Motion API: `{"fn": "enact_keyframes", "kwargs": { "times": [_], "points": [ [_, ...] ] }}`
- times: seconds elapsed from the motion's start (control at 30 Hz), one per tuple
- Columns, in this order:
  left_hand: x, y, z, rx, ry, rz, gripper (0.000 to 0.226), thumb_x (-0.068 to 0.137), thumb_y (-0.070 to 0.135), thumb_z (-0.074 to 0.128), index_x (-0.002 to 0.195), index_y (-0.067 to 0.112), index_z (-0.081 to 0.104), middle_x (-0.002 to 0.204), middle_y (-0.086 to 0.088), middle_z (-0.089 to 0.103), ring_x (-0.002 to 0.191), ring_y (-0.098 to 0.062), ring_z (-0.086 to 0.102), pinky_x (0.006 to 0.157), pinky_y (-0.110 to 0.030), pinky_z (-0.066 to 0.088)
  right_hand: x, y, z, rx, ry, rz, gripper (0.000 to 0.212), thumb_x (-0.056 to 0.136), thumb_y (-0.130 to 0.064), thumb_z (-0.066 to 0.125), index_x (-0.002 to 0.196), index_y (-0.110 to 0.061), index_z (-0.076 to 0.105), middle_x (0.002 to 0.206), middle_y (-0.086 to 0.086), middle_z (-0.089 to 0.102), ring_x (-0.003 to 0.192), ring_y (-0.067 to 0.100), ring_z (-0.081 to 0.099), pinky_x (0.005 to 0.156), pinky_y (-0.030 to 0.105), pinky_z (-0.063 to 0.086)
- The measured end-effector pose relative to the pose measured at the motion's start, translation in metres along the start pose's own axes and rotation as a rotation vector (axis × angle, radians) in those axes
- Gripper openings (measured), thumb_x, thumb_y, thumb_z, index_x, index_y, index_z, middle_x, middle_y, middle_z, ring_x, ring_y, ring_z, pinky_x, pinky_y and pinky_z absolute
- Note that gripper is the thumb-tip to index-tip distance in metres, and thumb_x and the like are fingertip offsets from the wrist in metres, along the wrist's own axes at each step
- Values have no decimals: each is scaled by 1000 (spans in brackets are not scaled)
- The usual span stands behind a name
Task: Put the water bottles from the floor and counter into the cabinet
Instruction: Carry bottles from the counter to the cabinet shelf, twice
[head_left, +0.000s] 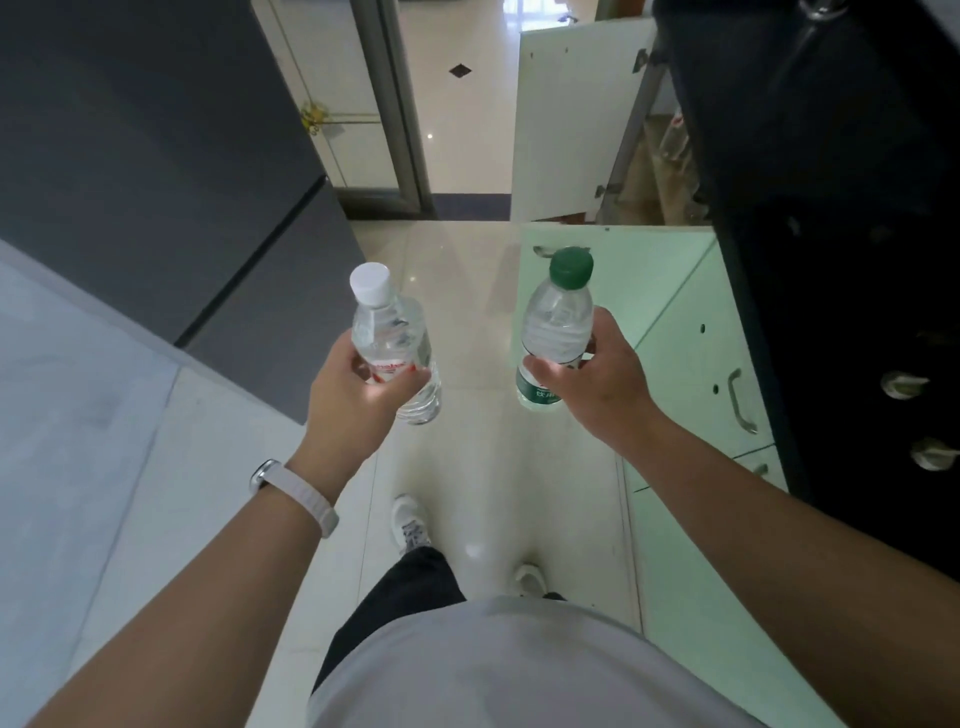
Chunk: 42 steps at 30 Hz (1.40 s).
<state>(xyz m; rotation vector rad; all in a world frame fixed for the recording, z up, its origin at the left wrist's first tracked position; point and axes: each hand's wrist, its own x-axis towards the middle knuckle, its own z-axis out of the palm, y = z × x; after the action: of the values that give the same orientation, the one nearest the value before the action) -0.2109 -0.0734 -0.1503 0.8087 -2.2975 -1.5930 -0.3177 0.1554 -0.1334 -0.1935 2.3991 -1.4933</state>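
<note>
My left hand (353, 387) grips a clear water bottle with a white cap (387, 325) and a red-and-white label, held upright over the floor. My right hand (602, 376) grips a second water bottle with a green cap (558, 317) and a green label, also upright. Both bottles are at about waist height in front of me. Ahead on the right a lower cabinet (654, 171) stands with its white door (571, 119) swung open; several items show dimly inside it.
A dark grey fridge (171, 171) fills the left side. A black counter (841, 234) runs along the right above pale green cabinet fronts (691, 332) with a metal handle. Glossy cream floor tiles (478, 467) lead to a doorway ahead. My feet are below.
</note>
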Motion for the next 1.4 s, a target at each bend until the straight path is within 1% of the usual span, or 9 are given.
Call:
{"fn": "enact_keyframes", "kwargs": {
  "times": [0.17, 0.33, 0.43, 0.53, 0.8, 0.97, 1.13, 1.27, 1.4],
  "points": [
    [59, -17, -16, -22, -9, 2, 53, 67, 36, 83, 116, 29, 64, 106, 11, 73, 98, -10, 68, 91, -37, 55, 44, -15, 37, -38, 17, 16, 46, 75, -35, 81, 109, -32, 51, 96, -17, 61, 91, 2, 59, 75, 23, 51],
    [143, -32, -46, -3, -81, 20, 49, 69, 36, 84, 113, 30, 64, 104, 10, 72, 96, -14, 68, 86, -37, 55, 99, -52, 86, -56, 66, 54, 46, 76, -34, 81, 109, -35, 49, 96, -20, 59, 90, -1, 57, 71, 19, 45],
    [193, -31, -66, -7, -78, 44, 41, 75, 24, 85, 109, 30, 63, 100, 11, 71, 90, -11, 67, 79, -27, 50, 134, -80, 115, -76, 82, 61, 46, 76, -37, 81, 108, -37, 48, 97, -22, 58, 91, 1, 57, 80, 28, 52],
    [237, -30, -83, -6, -94, 66, 42, 74, 25, 85, 111, 27, 64, 99, 11, 71, 88, -8, 67, 75, -22, 48, 163, -104, 138, -72, 117, 65, 48, 75, -39, 82, 109, -36, 48, 97, -21, 58, 91, 4, 59, 84, 34, 55],
    [315, -26, -107, -42, -117, 72, 47, 66, 32, 82, 109, 25, 65, 98, 8, 72, 88, -10, 69, 74, -26, 50, 215, -134, 169, -72, 157, 63, 52, 75, -36, 83, 111, -37, 45, 99, -23, 56, 91, 2, 58, 85, 31, 53],
    [353, -25, -99, -42, -111, 32, 45, 67, 26, 86, 105, 29, 64, 98, 9, 71, 88, -11, 69, 75, -27, 51, 257, -134, 175, -66, 156, 63, 51, 73, -40, 83, 110, -40, 48, 100, -21, 60, 95, 7, 62, 88, 39, 55],
    [394, -16, -80, 6, -154, 28, 45, 74, 17, 86, 112, 23, 64, 99, 11, 70, 85, -3, 67, 69, -14, 47, 310, -119, 173, -51, 148, 75, 57, 69, -47, 83, 115, -35, 51, 103, -18, 62, 95, 9, 63, 88, 43, 56],
    [441, 3, -57, 70, -155, 27, 46, 73, 19, 86, 113, 26, 64, 100, 14, 70, 89, -4, 67, 72, -18, 47, 368, -111, 163, -22, 143, 69, 56, 67, -54, 79, 112, -36, 51, 101, -18, 61, 93, 7, 62, 85, 43, 57],
    [492, 35, -27, 92, -180, 10, 50, 75, 13, 86, 114, 31, 60, 100, 20, 66, 88, 7, 63, 72, -12, 46, 427, -112, 139, 26, 139, 68, 58, 67, -56, 76, 115, -37, 51, 102, -15, 63, 92, 9, 63, 83, 43, 58]
  ]
}}
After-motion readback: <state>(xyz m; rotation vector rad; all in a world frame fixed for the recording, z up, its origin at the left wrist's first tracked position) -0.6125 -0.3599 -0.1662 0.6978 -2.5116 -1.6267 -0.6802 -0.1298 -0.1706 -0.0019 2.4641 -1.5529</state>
